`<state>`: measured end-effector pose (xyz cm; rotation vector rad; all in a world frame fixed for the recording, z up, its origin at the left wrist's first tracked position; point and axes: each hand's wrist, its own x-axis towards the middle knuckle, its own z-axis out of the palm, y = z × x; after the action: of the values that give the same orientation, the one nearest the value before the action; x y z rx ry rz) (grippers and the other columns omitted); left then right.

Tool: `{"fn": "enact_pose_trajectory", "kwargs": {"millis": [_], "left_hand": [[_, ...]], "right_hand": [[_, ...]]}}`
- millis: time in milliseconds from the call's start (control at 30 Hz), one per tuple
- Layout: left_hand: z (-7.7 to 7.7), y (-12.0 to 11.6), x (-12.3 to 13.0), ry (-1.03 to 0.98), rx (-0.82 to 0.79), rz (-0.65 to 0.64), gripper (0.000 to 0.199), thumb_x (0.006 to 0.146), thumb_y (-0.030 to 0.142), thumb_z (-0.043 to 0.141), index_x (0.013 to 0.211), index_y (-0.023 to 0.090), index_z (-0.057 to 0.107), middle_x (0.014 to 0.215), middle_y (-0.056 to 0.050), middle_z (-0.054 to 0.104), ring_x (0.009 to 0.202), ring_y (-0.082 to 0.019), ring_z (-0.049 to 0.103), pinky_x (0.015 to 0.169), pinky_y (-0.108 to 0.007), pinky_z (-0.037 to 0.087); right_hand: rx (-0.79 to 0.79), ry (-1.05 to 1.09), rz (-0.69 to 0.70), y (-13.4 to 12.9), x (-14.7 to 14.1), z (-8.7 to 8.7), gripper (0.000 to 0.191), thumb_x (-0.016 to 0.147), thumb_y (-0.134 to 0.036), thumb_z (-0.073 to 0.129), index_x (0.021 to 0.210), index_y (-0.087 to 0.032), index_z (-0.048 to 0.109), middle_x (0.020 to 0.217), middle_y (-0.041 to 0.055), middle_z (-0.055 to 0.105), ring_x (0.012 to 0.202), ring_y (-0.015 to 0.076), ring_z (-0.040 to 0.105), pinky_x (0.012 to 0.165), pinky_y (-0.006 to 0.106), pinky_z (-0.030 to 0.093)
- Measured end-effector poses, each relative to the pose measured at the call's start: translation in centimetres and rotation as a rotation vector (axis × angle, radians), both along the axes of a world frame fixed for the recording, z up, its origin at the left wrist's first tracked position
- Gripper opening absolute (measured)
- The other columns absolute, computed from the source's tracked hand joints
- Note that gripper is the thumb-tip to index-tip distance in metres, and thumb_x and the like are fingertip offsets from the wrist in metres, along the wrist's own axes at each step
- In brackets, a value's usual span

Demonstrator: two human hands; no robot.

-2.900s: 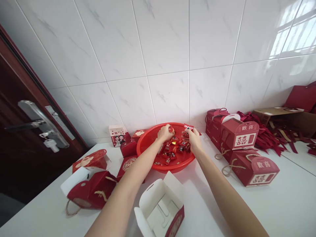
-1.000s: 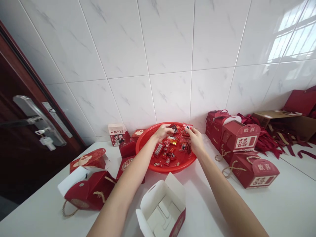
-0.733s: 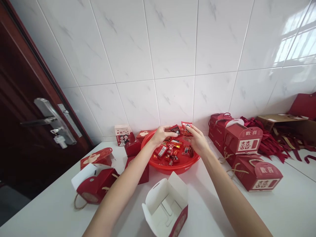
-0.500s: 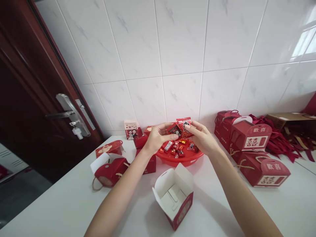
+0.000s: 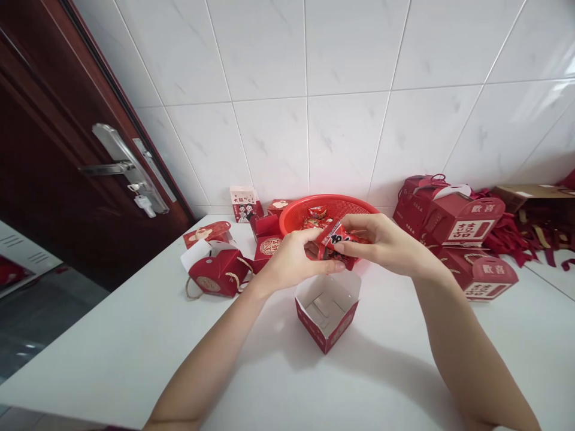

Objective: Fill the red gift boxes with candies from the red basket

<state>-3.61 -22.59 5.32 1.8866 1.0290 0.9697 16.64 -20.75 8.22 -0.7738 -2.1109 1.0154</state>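
Observation:
Between my hands are red wrapped candy packets (image 5: 331, 236), one with black lettering. My left hand (image 5: 294, 260) is closed around packets from the left, its thumb stretched beneath them; part of what it holds is hidden. On the other side my right hand (image 5: 386, 244) pinches the lettered packet between thumb and fingers. Both hands are just above the back edge of an open red box (image 5: 326, 329) with a white inside, which has nothing in it. Behind them stands a red plastic basket (image 5: 296, 209) with more wrapped candies (image 5: 317, 212), partly covered by my hands.
Red boxes with rope handles (image 5: 218, 272) stand at the left, one open. Closed red gift boxes (image 5: 467, 218) are stacked at the right, near dark red ribbons (image 5: 516, 239) and a cardboard box (image 5: 534, 194). A tiled wall (image 5: 269, 143) borders the white table (image 5: 251, 371); a door (image 5: 54, 120) is at left.
Both hands have come from over the basket toward me and down to the open box, bringing the candy packets along. The view has tilted down.

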Motion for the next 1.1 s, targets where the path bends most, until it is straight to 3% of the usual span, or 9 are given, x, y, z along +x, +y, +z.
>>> {"fn": "enact_pose_trajectory", "kwargs": {"millis": [133, 300, 467, 567, 733, 900, 1000, 1100], "left_hand": [[1.0, -1.2, -1.2, 0.320, -0.045, -0.061, 0.041, 0.075, 0.042, 0.078, 0.108, 0.022, 0.066, 0.094, -0.002, 0.071, 0.085, -0.022, 0.066, 0.074, -0.031, 0.051], [2.1, -1.7, -2.5, 0.695, 0.034, 0.044, 0.043, 0.078, 0.051, 0.070, 0.108, 0.021, 0.062, 0.110, -0.005, 0.063, 0.102, -0.027, 0.060, 0.082, -0.033, 0.047], [2.7, -1.4, -3.4, 0.840, -0.103, -0.132, 0.025, 0.080, 0.046, 0.065, 0.088, 0.022, 0.066, 0.098, -0.002, 0.064, 0.094, -0.022, 0.060, 0.074, -0.028, 0.044], [2.7, -1.3, -3.5, 0.857, -0.144, -0.207, 0.022, 0.081, 0.042, 0.065, 0.089, 0.022, 0.070, 0.097, -0.001, 0.067, 0.095, -0.021, 0.061, 0.075, -0.027, 0.044], [2.7, -1.2, -3.4, 0.959, -0.213, -0.208, 0.048, 0.077, 0.045, 0.069, 0.121, 0.024, 0.067, 0.113, -0.003, 0.067, 0.101, -0.023, 0.062, 0.080, -0.027, 0.045], [2.6, -0.5, -3.6, 1.025, -0.180, -0.241, 0.053, 0.072, 0.048, 0.071, 0.119, 0.024, 0.067, 0.108, -0.002, 0.068, 0.100, -0.024, 0.061, 0.080, -0.029, 0.046], [2.3, -0.1, -4.0, 0.968, -0.169, -0.236, 0.060, 0.069, 0.045, 0.074, 0.126, 0.027, 0.065, 0.114, -0.002, 0.068, 0.104, -0.025, 0.060, 0.082, -0.028, 0.046], [2.0, 0.0, -4.1, 0.940, -0.166, -0.230, 0.063, 0.069, 0.042, 0.076, 0.129, 0.027, 0.065, 0.119, -0.002, 0.068, 0.107, -0.025, 0.060, 0.084, -0.029, 0.046]], "right_hand": [[0.033, -0.155, 0.036, -0.6, 0.2, 0.3, 0.015, 0.088, -0.031, 0.061, 0.090, -0.018, 0.068, 0.083, 0.0021, 0.068, 0.070, 0.0143, 0.059, 0.059, 0.026, 0.045], [0.083, -0.243, 0.040, -0.8, -0.3, 0.0, 0.011, 0.089, -0.029, 0.059, 0.085, -0.019, 0.062, 0.073, -0.0016, 0.061, 0.062, 0.0117, 0.051, 0.057, 0.026, 0.038], [0.121, -0.364, 0.067, -0.6, -1.0, -0.7, 0.024, 0.090, -0.030, 0.057, 0.071, -0.021, 0.046, 0.063, -0.0052, 0.045, 0.057, 0.0100, 0.037, 0.053, 0.027, 0.028], [0.146, -0.370, 0.069, -0.6, -1.0, -0.8, 0.030, 0.090, -0.030, 0.057, 0.067, -0.021, 0.039, 0.062, -0.0061, 0.037, 0.056, 0.0096, 0.031, 0.053, 0.027, 0.026], [0.166, -0.323, 0.062, -1.0, -0.8, -0.2, 0.018, 0.089, -0.031, 0.060, 0.076, -0.019, 0.055, 0.071, -0.0022, 0.054, 0.064, 0.0121, 0.045, 0.058, 0.027, 0.033], [0.088, -0.354, 0.191, -0.9, -1.1, -0.5, 0.014, 0.087, -0.024, 0.061, 0.099, -0.020, 0.068, 0.089, 0.0021, 0.071, 0.078, 0.0171, 0.063, 0.066, 0.027, 0.045], [0.144, -0.361, 0.148, -0.8, -1.2, -1.0, 0.019, 0.086, -0.020, 0.061, 0.103, -0.021, 0.068, 0.103, 0.0038, 0.073, 0.094, 0.0204, 0.067, 0.077, 0.030, 0.049], [0.177, -0.369, 0.126, -0.9, -1.1, -1.0, 0.018, 0.087, -0.022, 0.061, 0.103, -0.022, 0.069, 0.104, 0.0041, 0.074, 0.096, 0.0216, 0.067, 0.079, 0.031, 0.050]]}}
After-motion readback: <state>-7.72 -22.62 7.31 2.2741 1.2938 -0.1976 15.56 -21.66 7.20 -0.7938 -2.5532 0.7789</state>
